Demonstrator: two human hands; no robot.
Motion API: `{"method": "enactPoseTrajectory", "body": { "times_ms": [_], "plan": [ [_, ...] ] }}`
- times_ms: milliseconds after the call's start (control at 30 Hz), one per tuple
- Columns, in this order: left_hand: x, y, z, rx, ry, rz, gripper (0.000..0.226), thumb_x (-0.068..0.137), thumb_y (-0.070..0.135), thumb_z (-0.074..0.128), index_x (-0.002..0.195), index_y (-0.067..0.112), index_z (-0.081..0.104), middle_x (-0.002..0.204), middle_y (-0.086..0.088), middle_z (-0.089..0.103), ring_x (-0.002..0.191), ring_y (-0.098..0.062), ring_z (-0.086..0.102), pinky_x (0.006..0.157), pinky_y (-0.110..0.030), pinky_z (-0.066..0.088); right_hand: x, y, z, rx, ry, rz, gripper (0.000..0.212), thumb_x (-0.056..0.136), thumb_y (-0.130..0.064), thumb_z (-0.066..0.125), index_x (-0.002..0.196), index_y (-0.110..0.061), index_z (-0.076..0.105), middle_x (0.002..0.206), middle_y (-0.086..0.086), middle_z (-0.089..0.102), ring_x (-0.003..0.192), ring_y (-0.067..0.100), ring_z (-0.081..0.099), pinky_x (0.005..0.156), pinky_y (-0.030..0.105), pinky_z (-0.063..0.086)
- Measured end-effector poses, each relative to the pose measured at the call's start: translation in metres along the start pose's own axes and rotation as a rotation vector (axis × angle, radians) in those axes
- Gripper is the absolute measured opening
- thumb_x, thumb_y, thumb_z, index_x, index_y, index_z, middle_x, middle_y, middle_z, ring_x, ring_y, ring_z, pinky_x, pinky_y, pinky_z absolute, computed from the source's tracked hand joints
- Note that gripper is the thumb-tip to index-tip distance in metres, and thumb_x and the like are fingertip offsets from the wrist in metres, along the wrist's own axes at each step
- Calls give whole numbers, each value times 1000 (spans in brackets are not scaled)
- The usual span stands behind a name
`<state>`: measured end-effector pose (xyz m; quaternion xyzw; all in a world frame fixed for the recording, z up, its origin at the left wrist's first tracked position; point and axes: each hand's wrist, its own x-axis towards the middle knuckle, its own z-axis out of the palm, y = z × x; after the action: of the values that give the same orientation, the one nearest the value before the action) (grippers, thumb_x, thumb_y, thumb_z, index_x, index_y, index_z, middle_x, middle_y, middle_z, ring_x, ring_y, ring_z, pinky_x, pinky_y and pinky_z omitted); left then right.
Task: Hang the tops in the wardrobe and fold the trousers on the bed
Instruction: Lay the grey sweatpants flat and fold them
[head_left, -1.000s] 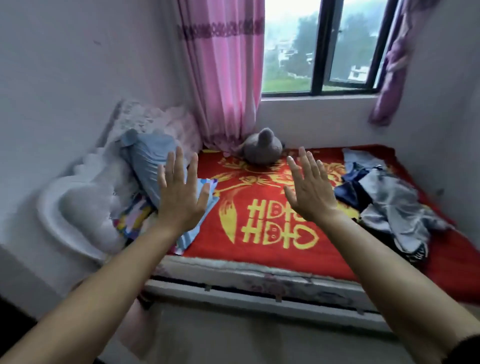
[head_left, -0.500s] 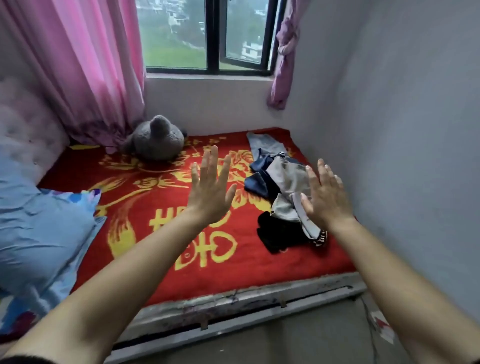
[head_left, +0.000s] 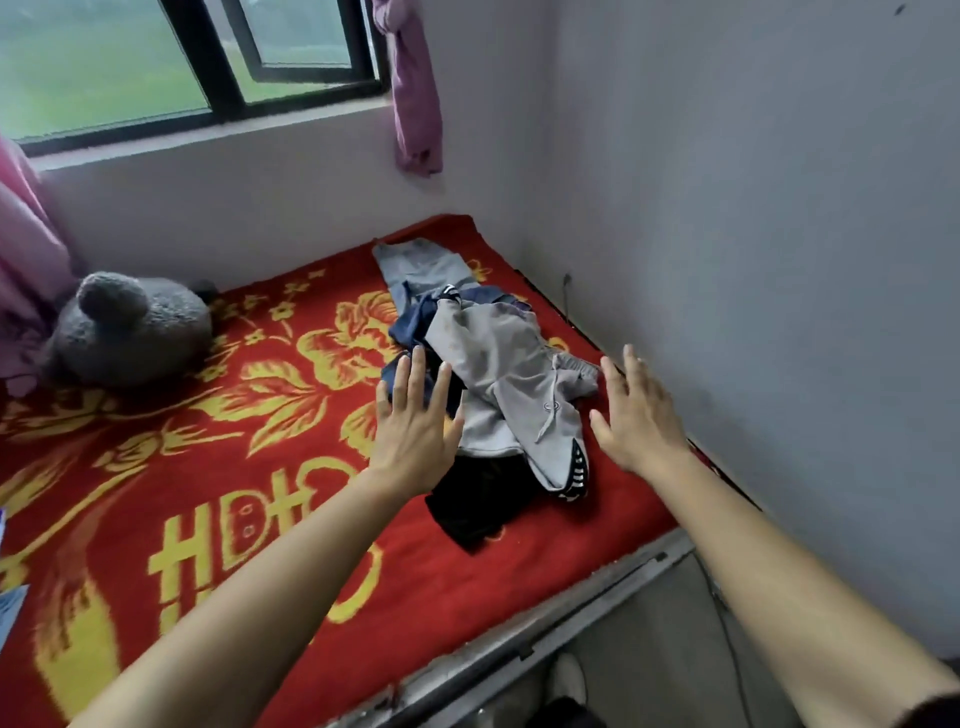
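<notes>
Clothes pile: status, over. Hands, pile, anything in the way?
Left hand and right hand open, nothing held. Clothes pile heaped unsorted on the bed, between the hands. Nothing blocks it; grey plush toy sits well aside.

View swung further right and down. Left hand (head_left: 415, 431) has moved in: the clothes pile (head_left: 498, 374), earlier clear to its right, is now under its fingertips. Right hand (head_left: 636, 415) has shifted off the pile's edge to its right, closer to the wall (head_left: 753, 260).
</notes>
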<state>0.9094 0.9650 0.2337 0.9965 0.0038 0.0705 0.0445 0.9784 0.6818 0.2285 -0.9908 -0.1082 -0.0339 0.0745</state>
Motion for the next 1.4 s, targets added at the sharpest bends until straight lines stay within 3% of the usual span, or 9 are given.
{"method": "enactPoseTrajectory", "body": {
  "times_ms": [267,633,767,867,967,1100,1200,1300,1400],
  "plan": [
    [85,14,82,-131,-170,-69,74,96,54,21,158,17,9,165,-15,3,152,-32,7,120,-50,20,128,53,71,10,-218,-25,72,98,-40,49,157,-13,17,164,20,10,150,34,17,119,46,25],
    [115,2,286,-276,-358,-157,72,96,34,53,154,2,24,157,-27,26,145,-41,27,114,-52,33,154,73,266,174,-501,194,65,99,-36,50,156,-19,23,162,16,17,145,36,26,112,48,31],
    [109,5,362,-369,-395,-223,71,99,34,53,155,5,21,160,-22,21,148,-37,20,116,-47,27,128,75,348,221,-662,118,65,95,-44,57,153,-26,34,147,7,41,133,31,41,103,41,41],
    [100,-1,397,-392,-438,-274,70,100,35,50,156,9,18,161,-20,19,148,-35,19,116,-48,26,94,66,394,251,-763,96,33,99,-34,56,130,-29,63,125,4,58,122,27,50,98,38,44],
    [94,-14,414,-382,-466,-286,66,102,34,46,156,8,19,159,-20,25,147,-34,23,117,-46,26,50,50,418,244,-866,78,24,101,-27,51,114,-30,71,115,1,62,116,24,52,94,37,46],
    [106,-17,418,-303,-412,-241,64,100,35,48,155,14,23,133,-18,52,124,-38,46,92,-51,43,25,46,419,344,-764,225,22,99,-26,48,113,-25,65,111,1,62,108,22,55,86,35,46],
    [125,-10,422,-215,-361,-185,65,94,30,54,153,16,31,121,-20,53,107,-41,50,81,-51,45,54,56,413,345,-581,383,29,96,-36,54,114,-14,58,114,8,60,106,30,60,87,41,50],
    [144,2,431,-179,-267,-150,64,86,27,57,147,14,42,131,-24,49,112,-43,49,85,-51,45,90,68,403,307,-354,454,46,90,-39,62,120,-6,48,123,15,53,110,37,56,86,44,47],
    [164,21,437,-157,-275,-66,72,84,27,57,151,14,35,153,-23,33,130,-40,41,96,-49,37,110,83,397,339,-63,432,50,75,-34,71,110,-9,46,119,13,48,108,34,53,87,46,47]
  ]
}}
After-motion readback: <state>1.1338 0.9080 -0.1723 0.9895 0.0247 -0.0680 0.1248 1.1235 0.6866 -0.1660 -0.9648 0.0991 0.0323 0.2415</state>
